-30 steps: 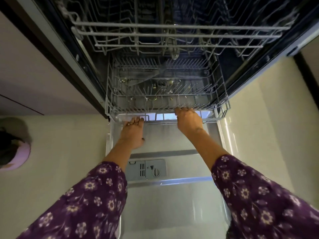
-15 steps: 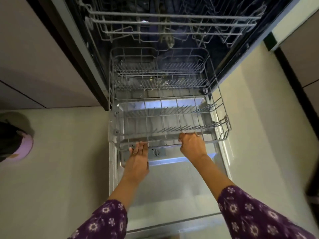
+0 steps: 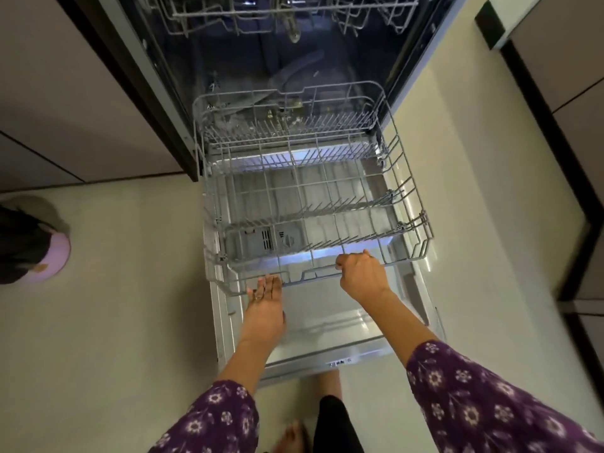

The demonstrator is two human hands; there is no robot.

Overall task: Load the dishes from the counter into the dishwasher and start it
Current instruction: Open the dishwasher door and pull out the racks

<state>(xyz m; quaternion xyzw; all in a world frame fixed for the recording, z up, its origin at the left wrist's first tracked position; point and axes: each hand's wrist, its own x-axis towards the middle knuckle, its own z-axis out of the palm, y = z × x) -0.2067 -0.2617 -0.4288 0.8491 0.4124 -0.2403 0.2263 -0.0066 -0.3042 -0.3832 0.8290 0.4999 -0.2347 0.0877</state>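
- Sitting drawn out of the dishwasher (image 3: 248, 67) over its lowered door (image 3: 327, 325), the grey wire lower rack (image 3: 313, 276) has its far end just inside the dark tub and its near rim above the door.
- The right hand (image 3: 361, 277) grips the near rim right of centre, fingers curled round the wire.
- The left hand (image 3: 265, 305) lies flat, fingers straight and together, tips touching the near rim left of centre.
- Through the rack's wires the detergent dispenser (image 3: 261, 239) shows on the door's inner face.
- The upper rack (image 3: 261, 14) juts from the tub at the far edge of view.
- Purple flowered sleeves (image 3: 474, 403) cover both arms; a bare foot (image 3: 291, 434) stands on the floor (image 3: 114, 305) by the door's near edge.
- The pale, smooth floor runs on both sides of the door; plain beige cabinet fronts (image 3: 65, 103) flank the machine on the left, dark-trimmed panels on the right.
- A rounded lilac and black object (image 3: 49, 253) lies on the floor at the left edge; what it is cannot be told.
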